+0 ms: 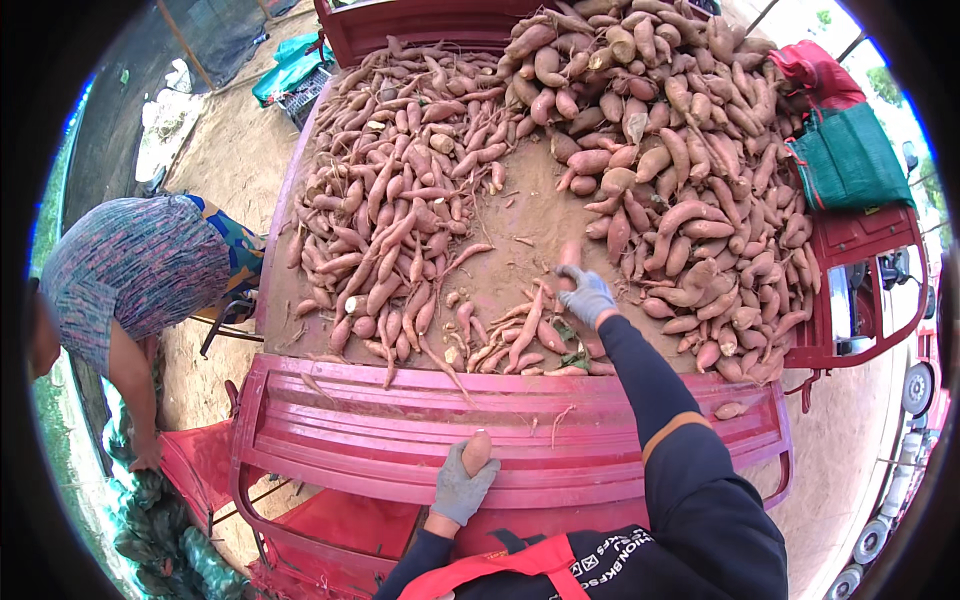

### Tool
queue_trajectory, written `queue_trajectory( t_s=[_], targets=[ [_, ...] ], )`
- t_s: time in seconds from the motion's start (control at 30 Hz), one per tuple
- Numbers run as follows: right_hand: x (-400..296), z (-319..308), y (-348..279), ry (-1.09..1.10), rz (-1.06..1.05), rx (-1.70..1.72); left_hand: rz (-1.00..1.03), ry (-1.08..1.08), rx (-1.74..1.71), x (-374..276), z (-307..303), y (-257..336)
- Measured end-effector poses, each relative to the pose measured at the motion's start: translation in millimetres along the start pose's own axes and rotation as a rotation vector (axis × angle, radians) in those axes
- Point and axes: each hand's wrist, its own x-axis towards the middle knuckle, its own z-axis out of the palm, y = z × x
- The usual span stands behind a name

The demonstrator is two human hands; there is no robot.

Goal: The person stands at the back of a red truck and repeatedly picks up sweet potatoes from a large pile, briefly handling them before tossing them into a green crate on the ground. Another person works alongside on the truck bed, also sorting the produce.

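Note:
In my gloved left hand (463,487) is a stubby sweet potato (477,451), its pale cut end facing away from me, above the lowered red tailgate (405,442). My gloved right hand (589,296) reaches over the truck bed, fingers closed around a blurred pinkish sweet potato (571,255). A small group of thin sweet potatoes (529,330) with some green leaves (574,352) lies just left of that hand. Larger roots form a tall heap (690,180) on the right side. On the left spreads a lower heap of mostly slender ones (405,195).
Between the heaps runs a dusty strip of truck bed (529,202). A person (142,270) bends at the left beside green mesh bags (157,525). One loose sweet potato (730,410) rests on the tailgate's right end. A green woven sack (851,157) hangs over the cab side.

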Motion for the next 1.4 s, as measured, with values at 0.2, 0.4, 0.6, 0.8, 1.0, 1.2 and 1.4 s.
queue_trajectory(
  t_s=[0.2,0.4,0.6,0.8,1.0,1.2,1.4],
  targets=[
    [-127,-40,-58,-0.214,0.175,1.578,-0.040,-0.030,-0.029,2,-9,3],
    [-251,-93,-118,-0.596,-0.114,1.821,0.360,0.185,-0.310,-32,-55,-17],
    [-322,-58,-103,-0.463,0.301,1.865,0.149,0.738,-0.740,-140,-199,-54],
    [-391,-50,-74,-0.353,0.422,1.735,-0.150,1.211,-0.330,-196,-303,-220],
    [-469,-79,-33,-0.192,0.463,1.625,-0.210,1.160,-0.078,-173,-285,-246],
    [-625,-103,12,0.198,0.587,1.786,0.132,1.121,0.253,-113,-303,-173],
    [-786,-51,32,0.743,0.829,1.700,0.855,1.061,0.786,-60,-310,-95]
  ],
)
